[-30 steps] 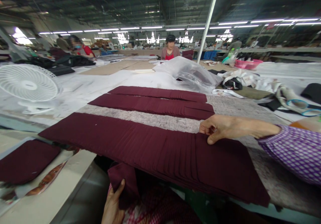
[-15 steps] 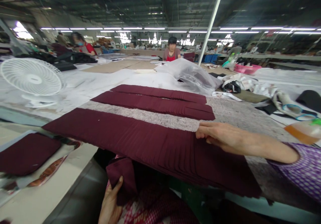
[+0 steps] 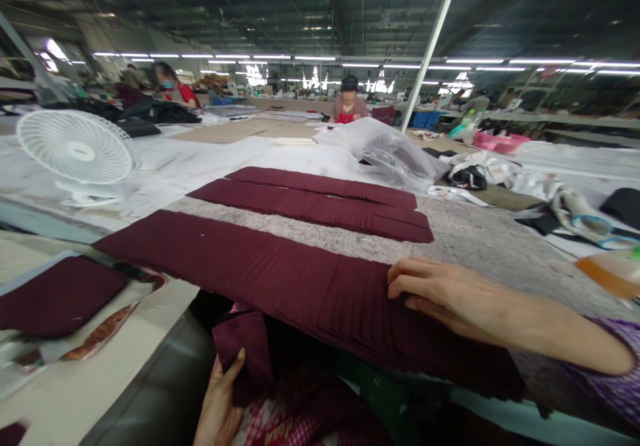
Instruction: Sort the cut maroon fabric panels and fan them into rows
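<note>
The left hand (image 3: 220,399) grips a maroon piece (image 3: 244,341) while the right hand (image 3: 440,293) rests on overlapping maroon panels (image 3: 280,269).

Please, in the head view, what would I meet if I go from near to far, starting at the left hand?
Left hand, front row of overlapping maroon pieces, middle maroon row, back maroon row, person in red apron.
</note>
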Available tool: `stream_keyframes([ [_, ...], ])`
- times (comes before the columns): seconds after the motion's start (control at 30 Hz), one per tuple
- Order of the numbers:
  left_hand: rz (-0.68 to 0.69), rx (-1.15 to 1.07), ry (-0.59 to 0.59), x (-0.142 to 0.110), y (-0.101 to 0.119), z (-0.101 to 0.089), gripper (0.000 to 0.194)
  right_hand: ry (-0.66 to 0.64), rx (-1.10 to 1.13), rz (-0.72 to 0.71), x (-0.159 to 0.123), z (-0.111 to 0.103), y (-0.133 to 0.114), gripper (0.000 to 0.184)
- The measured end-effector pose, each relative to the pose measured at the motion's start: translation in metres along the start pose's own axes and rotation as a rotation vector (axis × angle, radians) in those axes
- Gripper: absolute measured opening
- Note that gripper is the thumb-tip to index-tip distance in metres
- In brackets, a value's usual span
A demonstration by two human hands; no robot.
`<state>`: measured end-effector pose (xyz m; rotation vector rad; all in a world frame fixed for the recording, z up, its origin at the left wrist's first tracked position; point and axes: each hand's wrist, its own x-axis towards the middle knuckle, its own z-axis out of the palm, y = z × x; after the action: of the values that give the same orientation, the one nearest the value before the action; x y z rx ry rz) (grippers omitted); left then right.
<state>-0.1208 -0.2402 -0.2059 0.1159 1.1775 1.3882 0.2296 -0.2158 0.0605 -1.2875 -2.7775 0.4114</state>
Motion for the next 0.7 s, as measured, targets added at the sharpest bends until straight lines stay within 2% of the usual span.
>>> stream_keyframes([
  [0.33,0.002,0.006,-0.002,-0.003,0.002,0.004,0.049,-0.113,0.046,-0.074,-0.015,-0.012,0.002,0.019],
  [0.5,0.002,0.013,0.004,-0.002,0.002,0.002,0.049,-0.186,0.066,-0.015,-0.027,-0.019,0.005,0.018],
  [0.7,-0.001,0.004,-0.010,-0.002,0.002,0.004,0.048,-0.163,0.082,0.031,-0.034,-0.020,0.005,0.020],
])
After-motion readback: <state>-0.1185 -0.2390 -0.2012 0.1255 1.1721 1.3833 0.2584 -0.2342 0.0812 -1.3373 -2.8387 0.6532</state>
